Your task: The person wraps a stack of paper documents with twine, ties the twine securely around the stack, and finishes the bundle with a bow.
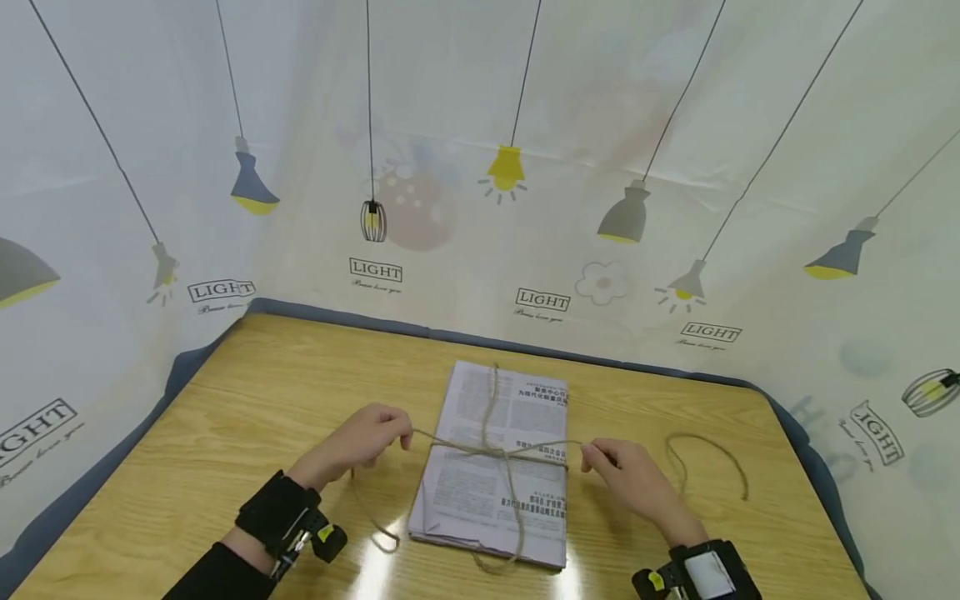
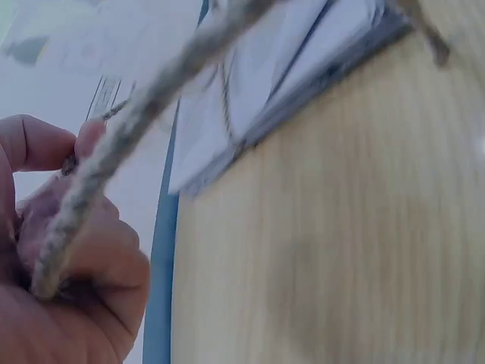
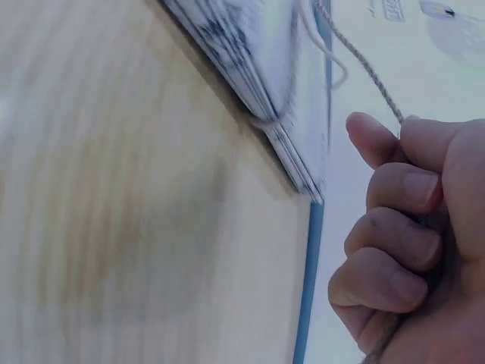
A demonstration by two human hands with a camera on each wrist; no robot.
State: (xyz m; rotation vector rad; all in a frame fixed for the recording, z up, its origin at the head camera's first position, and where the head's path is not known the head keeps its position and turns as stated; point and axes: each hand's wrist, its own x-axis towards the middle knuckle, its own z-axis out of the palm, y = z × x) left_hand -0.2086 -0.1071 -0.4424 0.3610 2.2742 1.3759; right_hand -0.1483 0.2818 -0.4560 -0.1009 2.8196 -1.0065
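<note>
The newspaper stack (image 1: pixel 461 487) is thin, matt printed paper, with rough, fibrous twine (image 1: pixel 497 452) across it, a smooth wood-grained table (image 1: pixel 262 400) with a glossy sheen beneath it, a faintly creased, matt cloth-like sheet (image 1: pixel 465 287) behind it, and dull fabric-looking wrist straps (image 1: pixel 276 514) to either side of it.

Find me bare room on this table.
Bare: the table beyond the left hand, left of the newspaper stack; and beyond the right hand, right of the stack. Crowded: between the hands, where twine crosses the stack; some also curls further right.
</note>
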